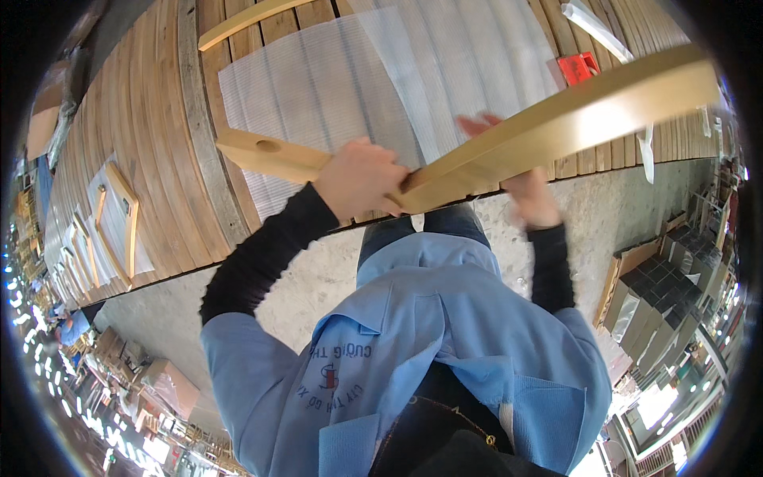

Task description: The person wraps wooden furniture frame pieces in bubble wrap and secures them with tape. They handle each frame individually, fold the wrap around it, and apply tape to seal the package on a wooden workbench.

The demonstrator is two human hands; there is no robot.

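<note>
An angled wooden frame piece (572, 123) is lifted over the near edge of the slatted table. Its long, wide bar rises toward the upper right, and its shorter arm (294, 161), with a round recess near the end, points left. My left hand (362, 179) is closed around the piece where the two arms meet. My right hand (534, 197) is at the long bar; its palm is hidden behind the wood, and blurred fingers show past the far side. Under the piece, white ribbed foam sheets (318, 83) lie on the table.
Similar angled wooden frames (119, 219) lie on foam along the table's left part. A wooden strip (250, 22) rests at the far side. A red object (578, 68) and a rolled white sheet (596, 32) are at far right. Stacked dark-topped boxes (664, 282) stand on the floor.
</note>
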